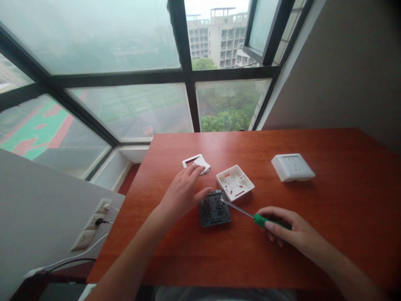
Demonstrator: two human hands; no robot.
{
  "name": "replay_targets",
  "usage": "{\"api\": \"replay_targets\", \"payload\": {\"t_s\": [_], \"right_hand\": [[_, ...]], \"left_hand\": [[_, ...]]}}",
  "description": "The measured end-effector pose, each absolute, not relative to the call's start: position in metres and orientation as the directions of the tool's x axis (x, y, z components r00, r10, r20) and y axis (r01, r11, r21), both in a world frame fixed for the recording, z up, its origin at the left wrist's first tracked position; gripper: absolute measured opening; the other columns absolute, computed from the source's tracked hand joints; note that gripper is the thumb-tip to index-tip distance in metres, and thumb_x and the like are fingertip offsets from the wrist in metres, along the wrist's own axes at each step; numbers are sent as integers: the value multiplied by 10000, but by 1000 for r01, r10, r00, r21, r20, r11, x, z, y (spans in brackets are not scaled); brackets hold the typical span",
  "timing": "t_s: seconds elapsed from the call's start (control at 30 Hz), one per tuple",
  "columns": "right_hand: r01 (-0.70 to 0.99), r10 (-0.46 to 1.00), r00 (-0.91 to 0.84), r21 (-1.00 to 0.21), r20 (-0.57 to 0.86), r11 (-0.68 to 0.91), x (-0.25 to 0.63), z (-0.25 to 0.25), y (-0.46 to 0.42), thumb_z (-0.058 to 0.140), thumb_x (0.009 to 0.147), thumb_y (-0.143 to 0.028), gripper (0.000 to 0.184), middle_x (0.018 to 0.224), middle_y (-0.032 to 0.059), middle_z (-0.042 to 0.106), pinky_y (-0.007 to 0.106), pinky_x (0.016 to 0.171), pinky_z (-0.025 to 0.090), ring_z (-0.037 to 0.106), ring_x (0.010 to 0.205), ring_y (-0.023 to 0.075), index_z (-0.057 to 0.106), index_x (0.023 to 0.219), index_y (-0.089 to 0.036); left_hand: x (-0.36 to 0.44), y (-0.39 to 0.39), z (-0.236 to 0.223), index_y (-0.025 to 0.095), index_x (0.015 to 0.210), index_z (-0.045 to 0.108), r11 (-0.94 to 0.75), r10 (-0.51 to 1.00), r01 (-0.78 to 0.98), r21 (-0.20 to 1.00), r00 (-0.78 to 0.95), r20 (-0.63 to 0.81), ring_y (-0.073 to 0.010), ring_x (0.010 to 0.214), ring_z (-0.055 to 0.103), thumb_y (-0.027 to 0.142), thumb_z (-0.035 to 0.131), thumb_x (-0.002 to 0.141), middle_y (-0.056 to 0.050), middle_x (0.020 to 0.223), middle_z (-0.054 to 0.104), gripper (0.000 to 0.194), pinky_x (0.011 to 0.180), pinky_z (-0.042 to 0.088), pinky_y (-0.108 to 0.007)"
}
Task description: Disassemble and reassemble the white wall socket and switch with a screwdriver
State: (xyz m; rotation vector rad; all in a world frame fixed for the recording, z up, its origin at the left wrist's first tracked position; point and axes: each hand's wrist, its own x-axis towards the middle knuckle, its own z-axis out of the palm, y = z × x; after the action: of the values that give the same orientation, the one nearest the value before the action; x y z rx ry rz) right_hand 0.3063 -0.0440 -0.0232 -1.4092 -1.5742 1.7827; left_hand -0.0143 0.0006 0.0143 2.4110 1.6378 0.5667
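Note:
A green-handled screwdriver (260, 220) is gripped in my right hand (283, 228). Its metal shaft points left, with the tip at the upper right part of a dark grey switch module (214, 215) lying on the table. My left hand (186, 188) reaches over the module's upper left side, fingers apart and the thumb near its top edge; I cannot tell whether it touches. Just beyond the fingertips lie a white frame (189, 160) and a small white plate (203, 163), partly overlapping. Right behind the module sits an open white mounting box (236, 182).
An assembled white wall socket (293, 167) stands on the right of the reddish wooden table (338, 209). Wall outlets (94, 221) with plugged-in cables are at the lower left. Dark-framed windows (125, 79) rise behind the table's far edge.

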Motion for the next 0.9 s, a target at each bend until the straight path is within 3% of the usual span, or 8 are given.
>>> {"api": "replay_targets", "payload": {"t_s": [0.13, 0.27, 0.47, 0.63, 0.9], "right_hand": [[242, 907, -185, -912, -377, -330, 310, -17, -35, 641, 811, -480, 462, 724, 33, 640, 260, 511, 461, 573, 626, 152, 627, 1128, -143], [217, 955, -15, -933, -296, -286, 305, -14, -23, 645, 790, -497, 497, 751, 62, 655, 276, 508, 457, 562, 626, 161, 649, 1114, -120], [298, 976, -16, -933, -219, -204, 294, -21, -9, 620, 806, -496, 496, 672, 34, 634, 286, 504, 434, 527, 547, 144, 669, 1118, -114], [238, 982, -2, -954, -187, -181, 283, -29, 1, 620, 811, -489, 509, 674, 31, 643, 276, 506, 427, 530, 549, 139, 656, 1141, -102], [175, 990, -14, -975, -143, -138, 266, -42, 2, 621, 808, -525, 543, 657, 37, 652, 276, 496, 431, 553, 543, 152, 656, 1142, -97]], "left_hand": [[-1, -31, 14, 232, 1336, 430, -391, 918, 818, 421, 378, 120, -324, 1255, 482, 513, 765, 709, -121, 1378, 504, 765, 1039, 413, -478], [8, -46, 5, 276, 1353, 422, -411, 900, 801, 436, 433, 54, -328, 1215, 514, 409, 829, 642, -97, 1372, 516, 829, 1018, 426, -487], [7, -49, 2, 260, 1317, 475, -420, 907, 816, 397, 396, 145, -328, 1177, 542, 250, 777, 622, -101, 1344, 539, 758, 1009, 446, -475], [14, -31, 16, 246, 1309, 468, -366, 922, 831, 418, 264, 283, -312, 1209, 532, 323, 738, 711, -102, 1372, 519, 661, 1013, 451, -459], [59, 8, 21, 238, 1250, 507, -411, 909, 829, 380, 337, 246, -311, 1086, 581, 404, 738, 736, -98, 1247, 591, 588, 928, 469, -445]]}}
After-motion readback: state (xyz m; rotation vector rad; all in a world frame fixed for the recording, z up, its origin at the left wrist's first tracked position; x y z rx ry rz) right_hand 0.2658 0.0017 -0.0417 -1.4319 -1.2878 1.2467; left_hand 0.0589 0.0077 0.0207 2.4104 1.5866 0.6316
